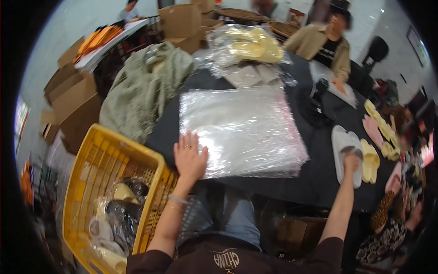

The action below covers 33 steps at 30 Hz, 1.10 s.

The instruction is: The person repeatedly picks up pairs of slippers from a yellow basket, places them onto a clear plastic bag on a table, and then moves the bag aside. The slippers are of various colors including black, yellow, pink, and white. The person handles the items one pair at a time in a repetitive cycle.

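My left hand [190, 157] lies flat with fingers spread on the near left edge of a stack of clear plastic bags [242, 128]. The stack rests on a black-covered table [255, 189], and its right edge looks pinkish. Over to the right, my right hand [351, 160] grips a pair of white slippers [340, 141] that sit side by side, toes pointing away; my fingertips are partly blurred. Just beyond them is a pale yellow pair of slippers [370, 160].
At my left stands a yellow plastic basket [159, 182] holding bagged slippers [123, 214]. Bagged yellow slippers [255, 45] are piled behind the bag stack. A black stand [317, 98] is near a person [326, 43] across the table. Green cloth [141, 86] and cardboard boxes [75, 100] lie far left.
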{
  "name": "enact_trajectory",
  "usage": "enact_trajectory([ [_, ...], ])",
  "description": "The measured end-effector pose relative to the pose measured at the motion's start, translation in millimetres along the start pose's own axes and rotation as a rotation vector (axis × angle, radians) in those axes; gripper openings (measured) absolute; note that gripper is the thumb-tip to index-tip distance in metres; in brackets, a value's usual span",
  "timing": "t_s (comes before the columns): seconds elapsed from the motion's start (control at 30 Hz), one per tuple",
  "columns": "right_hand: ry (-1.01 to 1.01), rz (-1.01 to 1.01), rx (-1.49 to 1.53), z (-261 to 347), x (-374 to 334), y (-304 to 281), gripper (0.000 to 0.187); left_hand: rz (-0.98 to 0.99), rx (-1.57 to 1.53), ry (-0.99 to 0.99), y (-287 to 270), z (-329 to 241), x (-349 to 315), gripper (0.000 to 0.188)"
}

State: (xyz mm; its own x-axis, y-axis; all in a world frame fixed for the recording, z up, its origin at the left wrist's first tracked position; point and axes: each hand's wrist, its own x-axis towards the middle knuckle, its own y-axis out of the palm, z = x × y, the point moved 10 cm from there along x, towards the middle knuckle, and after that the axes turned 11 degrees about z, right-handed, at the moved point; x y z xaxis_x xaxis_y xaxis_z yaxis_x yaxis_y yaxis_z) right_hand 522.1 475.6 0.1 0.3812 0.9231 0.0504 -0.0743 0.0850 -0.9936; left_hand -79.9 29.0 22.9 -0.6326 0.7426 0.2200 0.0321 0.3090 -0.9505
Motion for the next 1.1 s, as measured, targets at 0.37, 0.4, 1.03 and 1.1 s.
enact_trajectory([
  [0.37, -0.941, -0.302, 0.817, 223, -117, -100, 0.043, 0.036, -0.108, 0.017, 7, 0, 2, 0.058],
  [0.4, -0.982, -0.158, 0.934, 259, -172, -107, 0.042, 0.026, -0.119, 0.004, 8, 4, 0, 0.058],
  [1.03, -1.082, 0.791, 1.227, 376, -386, 44, 0.022, 0.248, -0.622, 0.093, -22, 27, 15, 0.063],
  [1.1, -1.086, 0.797, 1.226, 373, -384, 47, 0.022, 0.182, -0.634, 0.143, -68, 55, 10, 0.050],
])
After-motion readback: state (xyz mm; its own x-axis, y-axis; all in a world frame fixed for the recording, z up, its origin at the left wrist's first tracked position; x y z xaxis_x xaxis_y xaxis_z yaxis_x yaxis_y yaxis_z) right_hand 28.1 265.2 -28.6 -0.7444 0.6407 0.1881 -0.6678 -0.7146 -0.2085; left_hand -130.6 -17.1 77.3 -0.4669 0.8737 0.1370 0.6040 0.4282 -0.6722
